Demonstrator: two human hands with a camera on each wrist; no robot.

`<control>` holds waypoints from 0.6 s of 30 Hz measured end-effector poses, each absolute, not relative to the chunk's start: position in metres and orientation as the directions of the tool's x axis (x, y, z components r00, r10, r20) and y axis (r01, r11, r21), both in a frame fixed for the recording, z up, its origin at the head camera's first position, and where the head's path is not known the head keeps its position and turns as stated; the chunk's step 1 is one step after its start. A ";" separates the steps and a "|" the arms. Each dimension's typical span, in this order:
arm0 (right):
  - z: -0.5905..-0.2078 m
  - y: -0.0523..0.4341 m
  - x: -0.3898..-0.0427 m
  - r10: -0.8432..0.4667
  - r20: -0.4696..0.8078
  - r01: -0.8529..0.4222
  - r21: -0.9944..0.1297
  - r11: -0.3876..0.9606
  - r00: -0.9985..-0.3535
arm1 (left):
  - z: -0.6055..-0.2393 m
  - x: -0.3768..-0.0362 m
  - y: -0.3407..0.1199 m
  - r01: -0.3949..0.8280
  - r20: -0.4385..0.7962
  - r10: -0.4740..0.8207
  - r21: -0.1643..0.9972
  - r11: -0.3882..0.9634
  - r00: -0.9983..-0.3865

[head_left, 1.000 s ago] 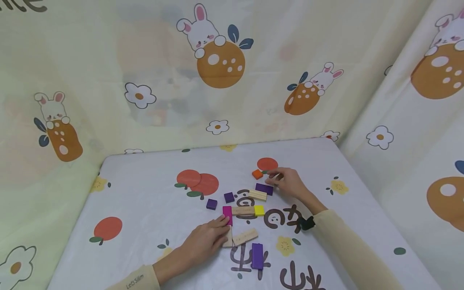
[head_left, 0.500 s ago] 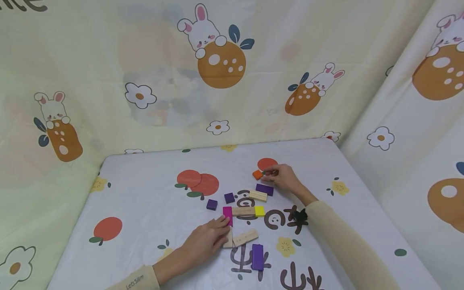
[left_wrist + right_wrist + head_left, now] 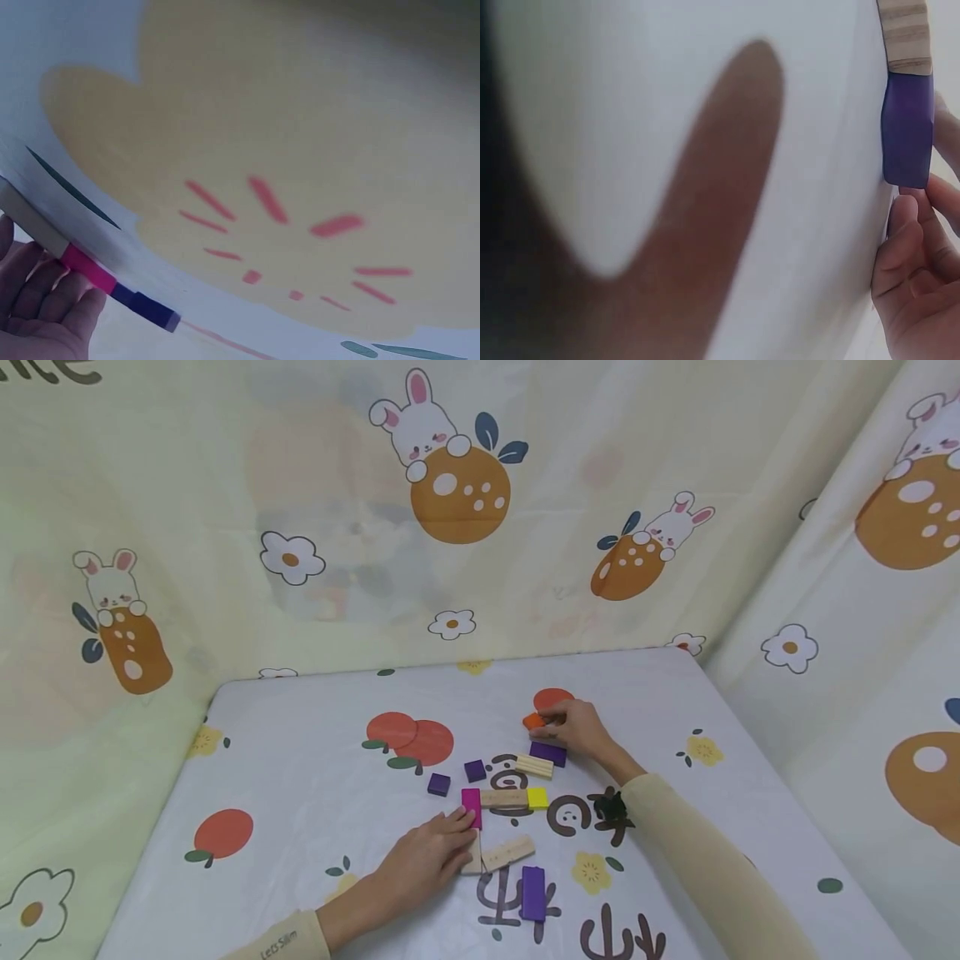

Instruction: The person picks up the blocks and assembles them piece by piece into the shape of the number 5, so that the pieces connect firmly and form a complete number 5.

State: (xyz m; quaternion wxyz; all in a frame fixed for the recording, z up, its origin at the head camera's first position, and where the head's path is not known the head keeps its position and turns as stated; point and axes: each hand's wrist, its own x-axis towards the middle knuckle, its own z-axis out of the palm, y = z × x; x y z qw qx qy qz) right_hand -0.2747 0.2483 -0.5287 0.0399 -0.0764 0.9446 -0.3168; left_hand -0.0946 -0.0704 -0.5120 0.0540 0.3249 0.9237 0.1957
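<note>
Right hand [image 3: 573, 727] has its fingertips curled onto the orange block [image 3: 532, 721] at the far edge of the cluster, looking like a pinch just closing, while the left hand [image 3: 423, 857] lies flat, fingers straight, on the plain wooden block [image 3: 507, 851] beside the magenta block [image 3: 471, 805]. It reads as the pick-up step. Next calls for a firm lift, clear of the purple block [image 3: 547, 752] just beneath the hand.

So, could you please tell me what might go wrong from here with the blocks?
The right hand closes on the small orange block right beside the dark purple rectangular block; lifting could nudge it. The left hand rests against the natural wooden block and magenta block, so shifting may disturb that row.
</note>
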 end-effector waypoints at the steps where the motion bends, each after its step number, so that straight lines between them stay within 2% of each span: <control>1: -0.529 0.248 -0.275 -0.167 -0.026 -0.118 -0.601 0.790 -0.986 | -0.512 -0.095 -0.070 0.580 0.027 0.622 0.395 0.712 -0.783; 18: -0.528 0.251 -0.271 -0.144 -0.015 -0.106 -0.602 0.791 -0.989 | -0.514 -0.095 -0.070 0.574 0.014 0.620 0.397 0.717 -0.784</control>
